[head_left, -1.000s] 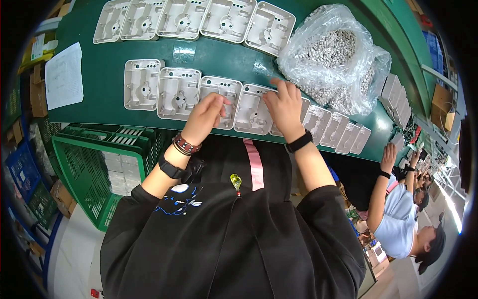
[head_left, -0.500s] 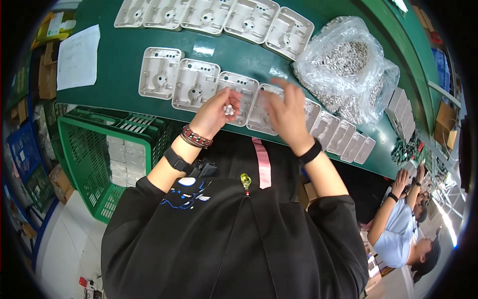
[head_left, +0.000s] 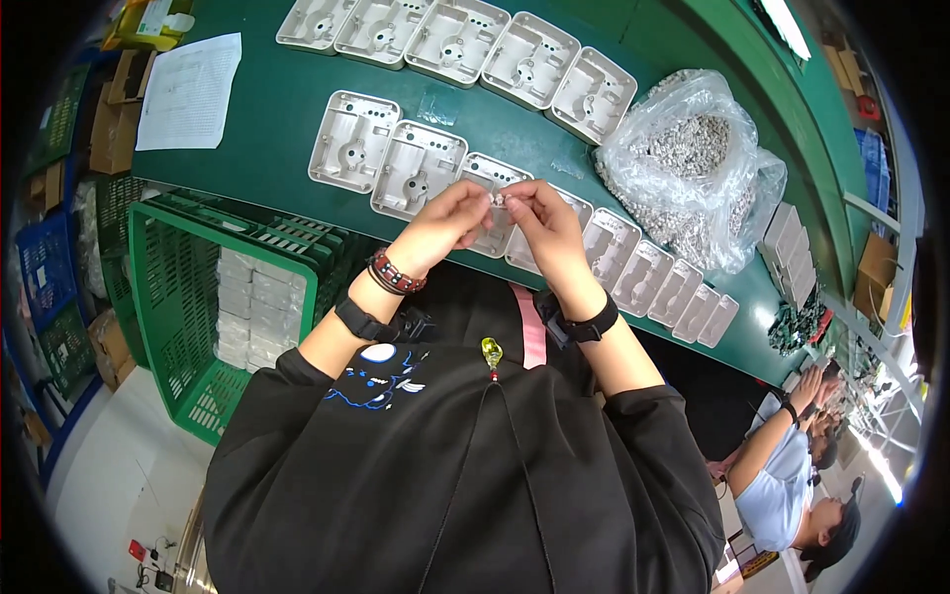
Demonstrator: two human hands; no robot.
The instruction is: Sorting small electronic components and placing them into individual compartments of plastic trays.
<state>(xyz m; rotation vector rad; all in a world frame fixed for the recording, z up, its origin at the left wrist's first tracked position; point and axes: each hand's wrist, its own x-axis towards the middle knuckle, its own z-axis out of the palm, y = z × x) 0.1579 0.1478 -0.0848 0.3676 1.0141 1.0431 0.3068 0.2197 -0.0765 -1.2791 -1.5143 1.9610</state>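
My left hand is closed around a few small whitish parts, whose exact kind is too small to tell. The fingertips of my right hand pinch together at these parts, close against the left fingertips. Both hands are over a light grey plastic housing, an open shallow tray shape with holes and a round boss, partly hidden by my fingers. Left of it lie two similar housings in the same row, and the row continues to the right behind my right hand.
Another row of housings lines the far side of the green table. A clear bag full of small whitish parts stands to the right. A green crate with wrapped grey blocks sits at left. A co-worker is at far right.
My right hand has come left and down from above the housings to meet my left hand, its fingers now pinching. My left hand has shifted slightly right. The view has turned a little.
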